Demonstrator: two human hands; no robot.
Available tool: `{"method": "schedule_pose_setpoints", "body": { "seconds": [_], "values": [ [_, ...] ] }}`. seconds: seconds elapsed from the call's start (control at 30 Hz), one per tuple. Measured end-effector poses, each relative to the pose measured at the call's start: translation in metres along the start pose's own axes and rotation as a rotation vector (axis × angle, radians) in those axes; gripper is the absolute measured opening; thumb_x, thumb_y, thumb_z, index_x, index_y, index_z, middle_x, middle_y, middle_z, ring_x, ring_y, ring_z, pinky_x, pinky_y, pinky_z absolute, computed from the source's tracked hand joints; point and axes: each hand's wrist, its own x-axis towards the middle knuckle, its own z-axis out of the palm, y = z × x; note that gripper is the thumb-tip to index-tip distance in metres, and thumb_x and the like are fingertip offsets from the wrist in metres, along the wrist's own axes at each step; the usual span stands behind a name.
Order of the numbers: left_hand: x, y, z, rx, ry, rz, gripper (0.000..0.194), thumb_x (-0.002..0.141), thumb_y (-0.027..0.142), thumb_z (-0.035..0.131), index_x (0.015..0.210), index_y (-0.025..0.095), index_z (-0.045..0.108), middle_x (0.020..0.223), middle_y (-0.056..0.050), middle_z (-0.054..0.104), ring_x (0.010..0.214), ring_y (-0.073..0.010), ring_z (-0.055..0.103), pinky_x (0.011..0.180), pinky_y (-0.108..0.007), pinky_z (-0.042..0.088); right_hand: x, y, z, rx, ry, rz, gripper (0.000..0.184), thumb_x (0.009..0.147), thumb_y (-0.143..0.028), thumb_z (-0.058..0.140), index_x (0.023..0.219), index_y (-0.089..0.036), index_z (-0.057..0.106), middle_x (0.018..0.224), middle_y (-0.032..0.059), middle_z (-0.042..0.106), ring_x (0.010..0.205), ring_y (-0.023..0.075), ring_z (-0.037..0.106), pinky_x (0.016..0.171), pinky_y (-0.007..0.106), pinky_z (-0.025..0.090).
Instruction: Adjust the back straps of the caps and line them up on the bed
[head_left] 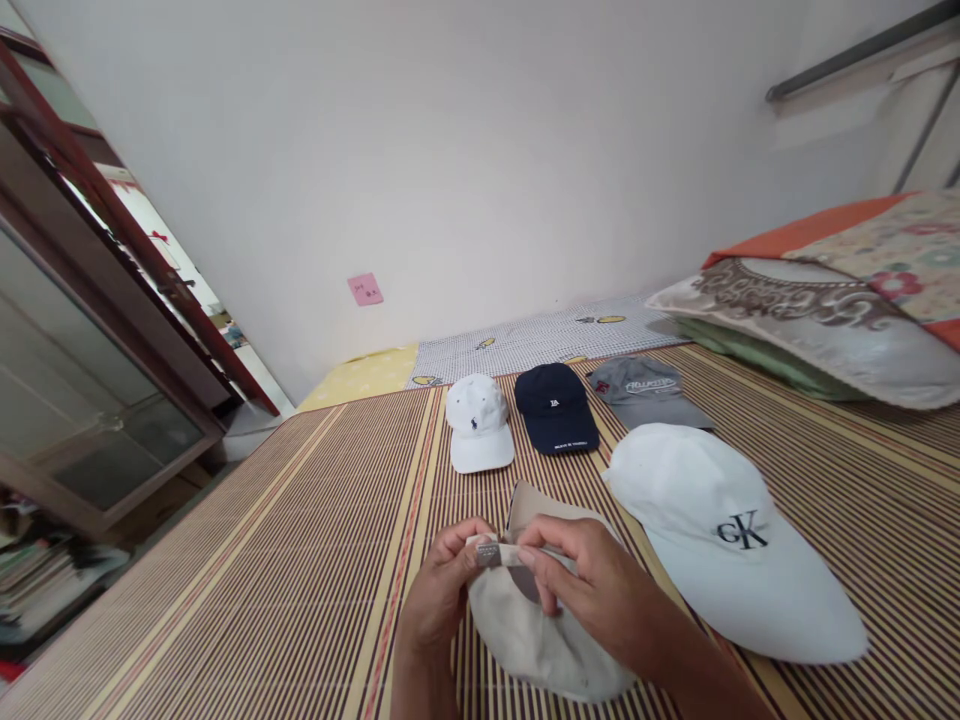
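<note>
A beige baseball cap (pixel 540 645) lies on the striped mat in front of me, its back strap (pixel 508 555) raised between my hands. My left hand (pixel 446 575) pinches the strap beside its metal buckle (pixel 488 554). On the other side, my right hand (pixel 589 580) pinches the strap, thumb and forefinger together. Just right of my right hand sits a large white cap (pixel 690 490) with black letters. Behind the beige cap stand a white cap (pixel 478 420) with a small dark emblem, a navy cap (pixel 555 405) and a grey cap (pixel 645 390).
The striped bamboo mat (pixel 300 560) covers the bed. Pillows (pixel 810 320) are piled at the right, by the wall. A pink note (pixel 365 289) is stuck on the wall. At the left are a glass-fronted cabinet (pixel 90 380) and a doorway.
</note>
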Motion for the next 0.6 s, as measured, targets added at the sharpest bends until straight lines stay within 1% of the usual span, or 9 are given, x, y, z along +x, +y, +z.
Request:
{"method": "schedule_pose_setpoints", "body": {
  "seconds": [0.07, 0.17, 0.27, 0.37, 0.5, 0.6],
  "values": [
    [-0.0004, 0.0005, -0.0009, 0.012, 0.005, 0.002, 0.037, 0.075, 0.045, 0.089, 0.071, 0.015, 0.067, 0.061, 0.004, 0.054, 0.053, -0.0074, 0.039, 0.052, -0.021, 0.029, -0.0004, 0.0007, 0.0, -0.004, 0.015, 0.001, 0.028, 0.101, -0.031, 0.053, 0.077, -0.022, 0.062, 0.061, -0.004, 0.065, 0.061, 0.0147, 0.059, 0.064, 0.029, 0.041],
    [-0.0026, 0.0011, -0.0039, 0.056, -0.019, -0.001, 0.035, 0.071, 0.042, 0.09, 0.071, 0.015, 0.067, 0.063, 0.003, 0.055, 0.054, -0.008, 0.04, 0.053, -0.022, 0.029, -0.0002, 0.0017, 0.0006, -0.02, 0.035, -0.002, 0.028, 0.101, -0.029, 0.052, 0.075, -0.022, 0.06, 0.063, -0.0036, 0.066, 0.064, 0.015, 0.061, 0.067, 0.029, 0.043],
    [-0.0051, 0.0016, -0.007, 0.092, -0.047, 0.007, 0.041, 0.07, 0.048, 0.091, 0.073, 0.015, 0.068, 0.065, 0.003, 0.055, 0.056, -0.0084, 0.04, 0.054, -0.022, 0.029, 0.0011, 0.0015, 0.0013, -0.017, 0.022, -0.003, 0.026, 0.1, -0.025, 0.052, 0.075, -0.022, 0.06, 0.063, -0.004, 0.065, 0.064, 0.0149, 0.061, 0.066, 0.029, 0.043],
    [-0.0057, 0.0019, -0.0073, 0.093, -0.046, 0.011, 0.044, 0.07, 0.051, 0.091, 0.073, 0.016, 0.065, 0.066, 0.003, 0.055, 0.057, -0.0086, 0.041, 0.055, -0.023, 0.028, 0.002, 0.0002, 0.0018, -0.01, 0.014, 0.004, 0.025, 0.1, -0.026, 0.052, 0.077, -0.022, 0.06, 0.062, -0.0041, 0.064, 0.063, 0.0152, 0.06, 0.066, 0.029, 0.043],
    [-0.0037, 0.0012, -0.0048, 0.068, -0.044, 0.018, 0.043, 0.073, 0.048, 0.09, 0.071, 0.016, 0.061, 0.067, 0.003, 0.053, 0.058, -0.0085, 0.039, 0.054, -0.023, 0.028, 0.0008, -0.0012, 0.0021, 0.004, 0.035, -0.01, 0.028, 0.101, -0.028, 0.053, 0.075, -0.022, 0.059, 0.063, -0.0035, 0.065, 0.064, 0.0156, 0.061, 0.068, 0.03, 0.044],
    [-0.0027, -0.0005, -0.0045, 0.04, -0.06, 0.037, 0.042, 0.076, 0.046, 0.088, 0.069, 0.017, 0.057, 0.066, 0.003, 0.053, 0.059, -0.0093, 0.04, 0.055, -0.023, 0.029, -0.0004, -0.0014, 0.0021, 0.05, 0.035, 0.017, 0.028, 0.101, -0.03, 0.054, 0.074, -0.022, 0.06, 0.061, -0.0031, 0.065, 0.063, 0.0158, 0.06, 0.067, 0.03, 0.044]
  ]
}}
